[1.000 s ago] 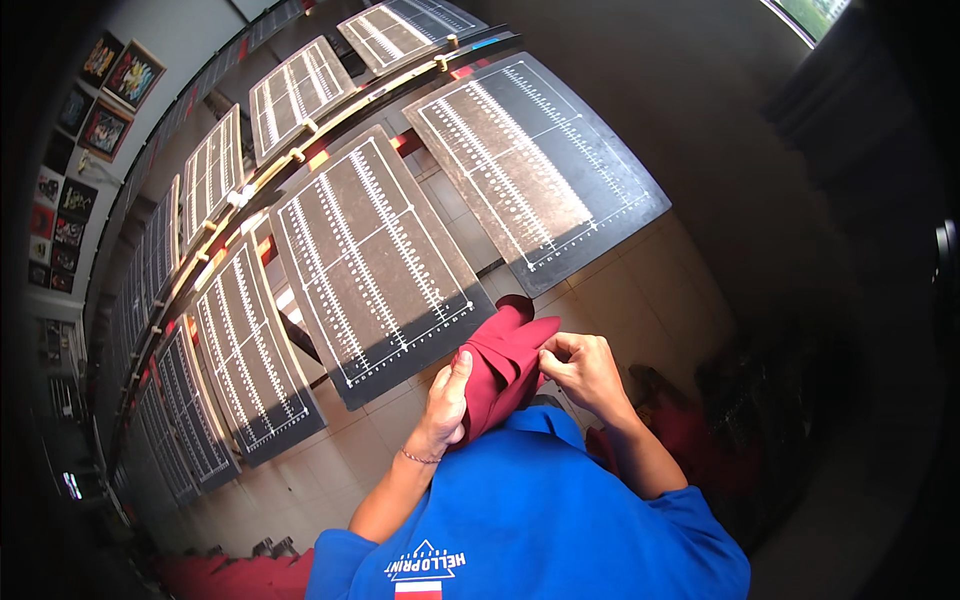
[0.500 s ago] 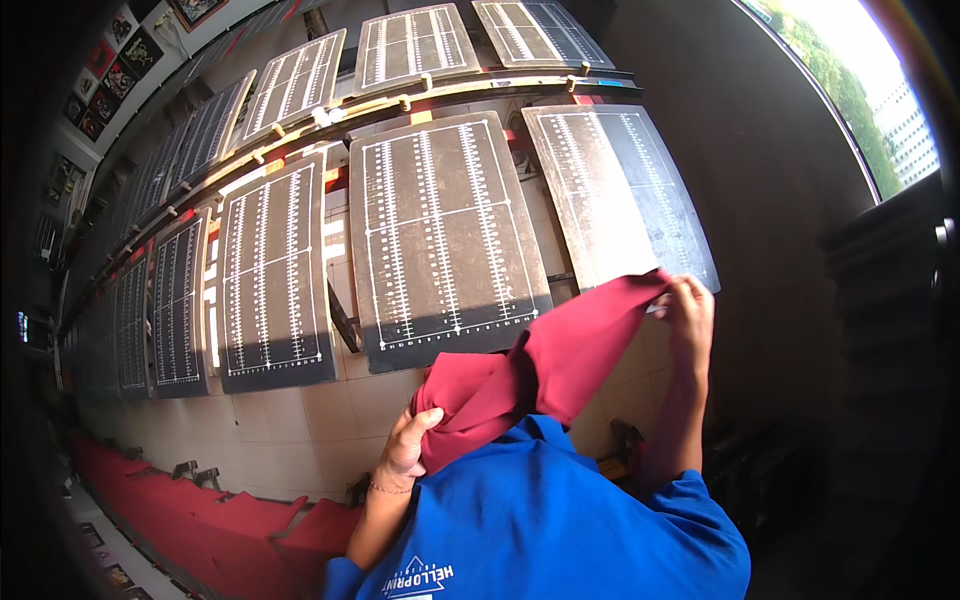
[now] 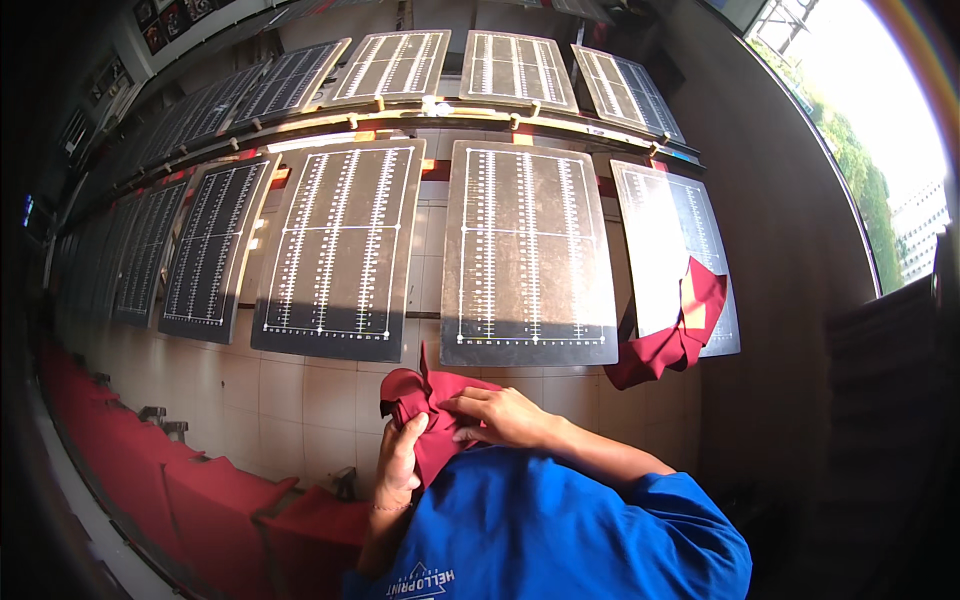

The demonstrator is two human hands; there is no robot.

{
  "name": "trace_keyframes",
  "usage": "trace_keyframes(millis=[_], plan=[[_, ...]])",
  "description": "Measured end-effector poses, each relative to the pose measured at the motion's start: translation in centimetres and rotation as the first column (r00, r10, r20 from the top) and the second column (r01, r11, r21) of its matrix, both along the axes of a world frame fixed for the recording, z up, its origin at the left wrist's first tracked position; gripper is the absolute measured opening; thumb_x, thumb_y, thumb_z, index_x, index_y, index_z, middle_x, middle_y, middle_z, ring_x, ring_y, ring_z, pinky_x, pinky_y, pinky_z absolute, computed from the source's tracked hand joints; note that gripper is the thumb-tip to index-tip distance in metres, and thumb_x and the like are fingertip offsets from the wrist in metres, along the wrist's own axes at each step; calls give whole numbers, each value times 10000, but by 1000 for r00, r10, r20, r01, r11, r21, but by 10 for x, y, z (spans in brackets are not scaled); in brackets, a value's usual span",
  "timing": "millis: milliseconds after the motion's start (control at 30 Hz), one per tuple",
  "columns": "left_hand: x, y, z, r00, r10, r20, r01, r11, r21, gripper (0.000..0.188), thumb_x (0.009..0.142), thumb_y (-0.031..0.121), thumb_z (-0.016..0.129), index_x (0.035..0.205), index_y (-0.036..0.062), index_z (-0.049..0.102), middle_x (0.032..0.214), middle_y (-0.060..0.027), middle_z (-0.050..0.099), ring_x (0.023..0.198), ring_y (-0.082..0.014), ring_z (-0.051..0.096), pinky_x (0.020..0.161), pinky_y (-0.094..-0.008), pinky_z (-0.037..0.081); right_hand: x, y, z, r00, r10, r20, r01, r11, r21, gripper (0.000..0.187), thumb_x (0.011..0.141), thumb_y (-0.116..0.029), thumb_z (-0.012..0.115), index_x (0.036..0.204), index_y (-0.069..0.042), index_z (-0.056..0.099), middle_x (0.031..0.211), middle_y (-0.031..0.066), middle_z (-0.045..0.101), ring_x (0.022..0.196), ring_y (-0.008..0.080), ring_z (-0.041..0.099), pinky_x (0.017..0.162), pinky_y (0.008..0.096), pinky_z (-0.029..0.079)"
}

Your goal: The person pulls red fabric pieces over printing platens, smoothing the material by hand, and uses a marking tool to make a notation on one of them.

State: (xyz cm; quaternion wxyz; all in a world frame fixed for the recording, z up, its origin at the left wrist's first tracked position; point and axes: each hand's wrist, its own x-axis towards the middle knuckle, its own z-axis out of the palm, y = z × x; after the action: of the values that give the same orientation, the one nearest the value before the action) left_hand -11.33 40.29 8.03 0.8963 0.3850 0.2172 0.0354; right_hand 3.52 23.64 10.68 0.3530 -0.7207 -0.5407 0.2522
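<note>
In front of my chest I hold a bunched stack of maroon fabric (image 3: 460, 388). My left hand (image 3: 399, 456) is closed round its left side, thumb on top. On its right side, the fingers of my right hand (image 3: 495, 415) are bent and closed on a fold of it; part of their grip is hidden. A separate maroon fabric piece (image 3: 690, 320) lies crumpled over the near end of the far-right board (image 3: 655, 245), a corner hanging past the near edge. Straight ahead is a flat dark board (image 3: 530, 275) with white ruled lines.
Similar ruled boards stand to the left, such as a near board (image 3: 335, 240), and in a second row behind a rail (image 3: 470, 112). Red cloths (image 3: 220, 490) hang along the lower left. A wall (image 3: 780, 200) with a bright window (image 3: 860, 130) rises at the right.
My right hand has come left from the far-right board to the fabric in my left hand. A maroon piece now lies on that board. The view has shifted, so the boards appear further right.
</note>
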Motion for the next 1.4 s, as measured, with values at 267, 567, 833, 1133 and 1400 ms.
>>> trace_keyframes(millis=[267,567,833,1133,1400], plan=[[-64,73,-1,982,186,28,-185,982,-48,502,996,320,571,1373,0,480,1310,-111,581,1173,-206,584,1015,-366,467,68,30,33,718,-473,-511,640,737,217,82,951,0,524,979,12,600,919,101,632,793,213,701,656,338,562],[-55,131,-53,983,183,30,-176,970,-167,524,980,339,592,1384,23,486,1296,-91,581,1168,-190,573,1021,-362,461,51,151,-175,879,-103,465,206,962,-177,741,814,-321,770,1460,-174,438,1400,133,473,1128,408,592,966,467,524],[-87,140,-37,949,314,39,-289,911,-293,582,982,345,587,1438,19,429,1373,-144,552,1214,-247,579,1029,-394,480,67,176,-171,951,-97,293,75,994,84,174,930,-149,603,1048,-24,631,971,148,635,876,322,653,770,409,544],[-91,138,-28,856,513,-66,-516,835,-194,532,1051,445,449,1303,-16,538,1227,-109,621,1079,-197,626,923,-347,526,257,-48,-7,657,-384,-648,635,746,201,170,998,-227,582,1070,-73,582,932,15,627,831,108,611,743,257,488],[-68,139,-6,800,600,-23,-581,783,220,451,1045,379,524,1259,-13,580,1133,-38,597,1064,-110,510,936,-287,420,143,177,29,887,-380,-263,422,898,125,243,977,-110,566,1192,-4,610,1072,93,642,997,176,627,895,317,487]])
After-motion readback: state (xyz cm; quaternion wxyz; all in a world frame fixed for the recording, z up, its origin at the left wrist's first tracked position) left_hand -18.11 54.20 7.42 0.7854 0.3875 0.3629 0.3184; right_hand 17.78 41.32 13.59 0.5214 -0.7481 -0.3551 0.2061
